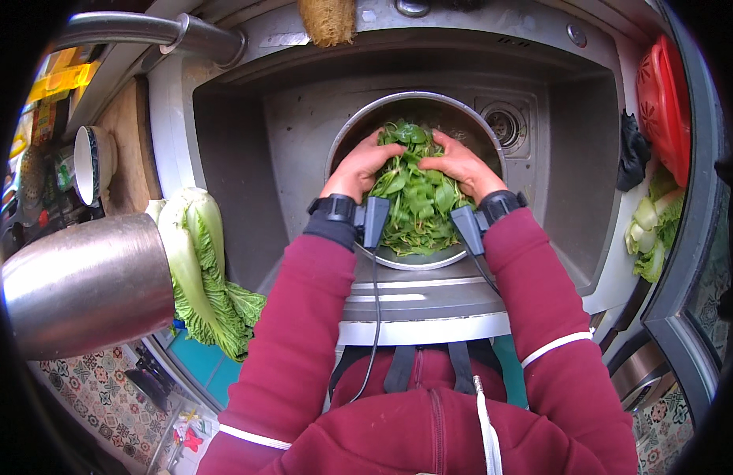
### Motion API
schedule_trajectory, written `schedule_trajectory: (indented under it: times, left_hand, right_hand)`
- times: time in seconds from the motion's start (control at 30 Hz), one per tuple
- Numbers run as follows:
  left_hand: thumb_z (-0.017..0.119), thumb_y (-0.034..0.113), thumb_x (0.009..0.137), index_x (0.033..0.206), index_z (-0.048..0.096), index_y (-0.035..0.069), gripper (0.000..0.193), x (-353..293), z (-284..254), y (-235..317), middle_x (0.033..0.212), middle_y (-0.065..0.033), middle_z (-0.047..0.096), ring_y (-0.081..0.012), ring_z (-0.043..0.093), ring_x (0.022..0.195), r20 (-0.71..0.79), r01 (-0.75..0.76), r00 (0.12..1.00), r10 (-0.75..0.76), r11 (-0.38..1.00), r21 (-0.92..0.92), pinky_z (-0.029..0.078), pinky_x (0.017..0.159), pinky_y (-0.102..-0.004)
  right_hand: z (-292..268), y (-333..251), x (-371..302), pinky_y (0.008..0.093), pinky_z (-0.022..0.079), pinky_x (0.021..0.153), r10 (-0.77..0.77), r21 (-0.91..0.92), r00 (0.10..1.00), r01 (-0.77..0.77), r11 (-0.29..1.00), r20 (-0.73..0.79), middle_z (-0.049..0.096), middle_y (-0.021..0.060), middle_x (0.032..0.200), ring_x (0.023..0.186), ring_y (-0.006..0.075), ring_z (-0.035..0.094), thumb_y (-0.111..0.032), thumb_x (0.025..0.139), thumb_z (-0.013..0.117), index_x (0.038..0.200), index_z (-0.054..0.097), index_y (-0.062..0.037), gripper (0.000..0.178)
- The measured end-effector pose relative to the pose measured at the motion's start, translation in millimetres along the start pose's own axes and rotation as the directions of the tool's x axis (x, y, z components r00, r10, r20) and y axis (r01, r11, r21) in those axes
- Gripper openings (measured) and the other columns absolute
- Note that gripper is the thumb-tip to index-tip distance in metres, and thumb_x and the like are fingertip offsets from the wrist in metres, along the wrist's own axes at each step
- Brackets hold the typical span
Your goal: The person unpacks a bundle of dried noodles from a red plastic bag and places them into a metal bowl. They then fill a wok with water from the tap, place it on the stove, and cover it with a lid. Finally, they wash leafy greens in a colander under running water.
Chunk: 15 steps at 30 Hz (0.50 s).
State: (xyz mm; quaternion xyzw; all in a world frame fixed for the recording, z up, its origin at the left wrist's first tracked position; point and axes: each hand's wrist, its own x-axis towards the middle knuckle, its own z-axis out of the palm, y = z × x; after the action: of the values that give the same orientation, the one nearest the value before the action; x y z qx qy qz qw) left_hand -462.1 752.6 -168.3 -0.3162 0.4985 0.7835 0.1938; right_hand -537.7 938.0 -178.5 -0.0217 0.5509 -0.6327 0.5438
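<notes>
A round metal basin (358, 120) stands in the sink, heaped with leafy greens (422, 207). My left hand (363, 166) reaches into its left side, with the fingers curled round the far edge of the leaves and the thumb across the top. Opposite it, my right hand (464, 165) cups the same heap, its thumb pointing inward. Between them the two hands gather a bunch of the greens. My fingertips are partly hidden among the leaves. Some water shows behind the heap in the basin.
The grey sink (303, 111) surrounds the basin, with its drain (505, 127) at the far right. Left of it lie a Chinese cabbage (200, 261) and a large metal pot (89, 285). A red colander (663, 103) and cabbage leaves (655, 226) lie right. A loofah (328, 20) sits on the far rim.
</notes>
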Motion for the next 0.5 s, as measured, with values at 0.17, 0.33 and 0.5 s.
schedule_trajectory:
  times: [0.17, 0.33, 0.5]
  left_hand:
    - [0.066, 0.009, 0.085, 0.128, 0.049, 0.003, 0.046, -47.3, -5.5, 23.2, 0.117, -0.0094, 0.061, -0.0181, 0.062, 0.102, 0.109, 0.077, 0.991, -0.075, 0.997, -0.009, 0.053, 0.088, -0.0323]
    - [0.069, 0.018, 0.086, 0.122, 0.050, 0.003, 0.043, -71.4, -5.9, 25.4, 0.111, -0.0092, 0.062, -0.0172, 0.063, 0.095, 0.019, -0.009, 1.000, 0.011, 0.996, -0.090, 0.054, 0.083, -0.0331]
    - [0.071, 0.017, 0.081, 0.139, 0.038, 0.005, 0.067, -50.1, 12.6, -1.4, 0.129, -0.0166, 0.051, -0.0278, 0.053, 0.116, -0.252, -0.156, 0.941, 0.225, 0.952, 0.264, 0.047, 0.095, -0.0425]
  right_hand:
    - [-7.7, -24.1, -41.6, 0.0290, 0.047, 0.094, -0.007, 0.119, 0.998, 0.001, 0.993, 0.057, 0.061, 0.0092, 0.119, 0.107, 0.0166, 0.059, -0.001, 0.074, 0.071, 0.132, 0.047, 0.0013, 0.062]
    - [-13.9, -26.6, -55.9, 0.0289, 0.046, 0.095, -0.076, 0.015, 0.991, 0.078, 0.997, -0.115, 0.059, 0.0103, 0.123, 0.111, 0.0164, 0.058, -0.007, 0.078, 0.071, 0.135, 0.044, 0.0015, 0.064]
    - [-3.2, -9.3, -24.1, 0.0375, 0.046, 0.095, -0.261, -0.583, 0.887, -0.012, 0.812, -0.381, 0.053, 0.0220, 0.129, 0.116, 0.0268, 0.056, -0.016, 0.081, 0.069, 0.143, 0.036, -0.0098, 0.070]
